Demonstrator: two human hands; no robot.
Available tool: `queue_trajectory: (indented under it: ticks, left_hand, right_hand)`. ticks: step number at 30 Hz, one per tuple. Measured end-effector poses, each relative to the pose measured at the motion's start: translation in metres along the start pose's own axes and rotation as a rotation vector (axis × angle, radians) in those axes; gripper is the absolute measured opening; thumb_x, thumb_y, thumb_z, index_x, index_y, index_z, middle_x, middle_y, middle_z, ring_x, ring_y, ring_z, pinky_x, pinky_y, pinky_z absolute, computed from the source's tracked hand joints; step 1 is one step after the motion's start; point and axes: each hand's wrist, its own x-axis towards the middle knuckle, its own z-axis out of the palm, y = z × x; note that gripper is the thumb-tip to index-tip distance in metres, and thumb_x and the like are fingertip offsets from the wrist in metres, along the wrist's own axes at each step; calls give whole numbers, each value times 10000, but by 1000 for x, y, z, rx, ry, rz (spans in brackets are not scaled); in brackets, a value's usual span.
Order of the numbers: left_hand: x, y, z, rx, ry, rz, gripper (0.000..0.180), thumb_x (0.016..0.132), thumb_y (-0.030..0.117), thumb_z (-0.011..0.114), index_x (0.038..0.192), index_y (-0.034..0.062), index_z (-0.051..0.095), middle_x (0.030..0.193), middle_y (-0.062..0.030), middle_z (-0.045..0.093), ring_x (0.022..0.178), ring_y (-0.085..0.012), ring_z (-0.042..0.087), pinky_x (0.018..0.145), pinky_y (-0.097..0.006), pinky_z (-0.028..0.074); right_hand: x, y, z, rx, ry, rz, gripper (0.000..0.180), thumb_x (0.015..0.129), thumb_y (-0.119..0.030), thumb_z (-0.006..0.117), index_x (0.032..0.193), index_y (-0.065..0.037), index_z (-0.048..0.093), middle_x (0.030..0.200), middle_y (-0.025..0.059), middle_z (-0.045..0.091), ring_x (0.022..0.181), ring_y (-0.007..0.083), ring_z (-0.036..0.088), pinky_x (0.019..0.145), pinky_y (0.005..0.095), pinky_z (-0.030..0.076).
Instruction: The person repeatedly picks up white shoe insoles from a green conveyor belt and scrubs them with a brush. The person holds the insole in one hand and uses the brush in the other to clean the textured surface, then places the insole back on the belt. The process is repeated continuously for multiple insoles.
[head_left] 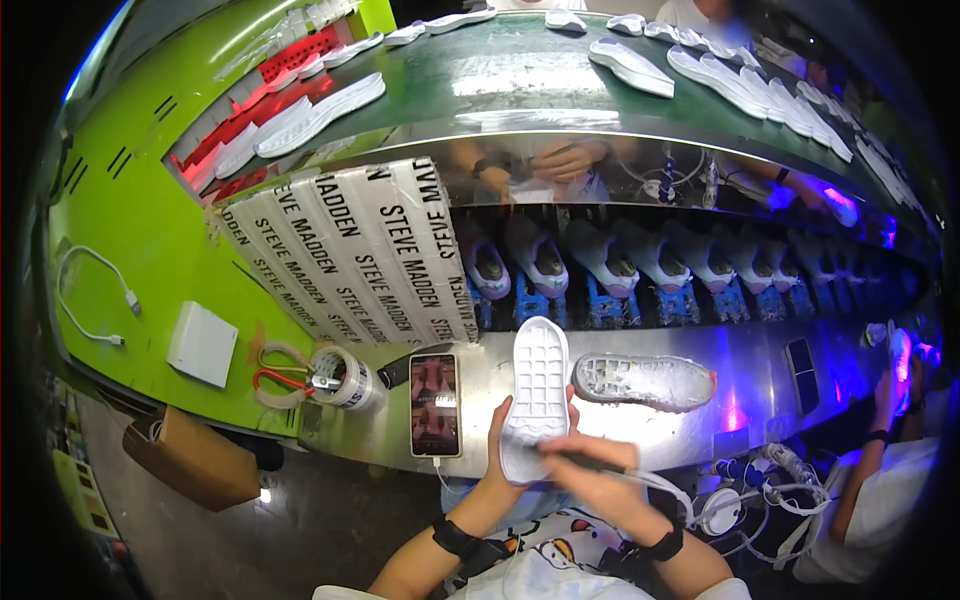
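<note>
A white shoe sole [537, 395] is held tread-up above the near edge of the steel worktop [760, 350], its toe pointing away from the person. The left hand [497, 452] is wrapped around the sole's left edge near the heel, fingers closed on it from beneath. The right hand [600, 478] lies across the heel end, fingers closed on a thin dark tool [580, 461] whose tip is laid against the sole. A second, translucent sole [645, 380] lies flat on the worktop just right of the held one. A phone [435, 404] with a lit screen lies to the left, with a roll of clear tape [343, 377] and red-handled scissors [285, 380] beyond it. Behind, a row of shoes on blue lasts [640, 270] is seen under the conveyor belt [520, 70] bearing more white soles. Another person's arm [880, 420] is seen at far right.
</note>
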Motion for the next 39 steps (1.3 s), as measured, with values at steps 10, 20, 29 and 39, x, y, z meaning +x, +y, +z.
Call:
queue_trajectory:
  ticks: [10,20,29,39]
  left_hand:
    - [12,24,16,173,-107,-113,721,884,463,416,1353,-80,347,1198,-229,535,1008,-315,585,898,-397,491]
    - [15,37,31,491,-65,-358,685,794,382,453,1279,-101,440,1210,-288,544,1092,-362,577,967,-421,457]
    - [-8,38,81,1285,-297,-54,359,882,123,511,1219,0,527,1205,-165,560,1054,-252,571,936,-299,426]
    - [-8,35,166,1492,-68,-345,267,913,126,491,1132,34,615,1192,-96,564,1093,-152,537,930,-252,405]
  right_hand:
    - [-2,2,0,106,-44,14,211,938,-91,520,953,56,670,835,107,674,740,147,663,673,254,531]
    - [1,-5,-18,-90,-286,-153,165,902,-73,555,898,37,677,847,89,667,626,119,637,599,223,506]
    - [1,-26,-40,-452,-399,-369,112,850,-41,597,908,28,663,904,140,665,732,204,664,679,283,531]
    - [-2,-42,-43,-410,-388,-427,114,845,-55,629,924,27,638,922,111,654,755,250,654,692,304,521]
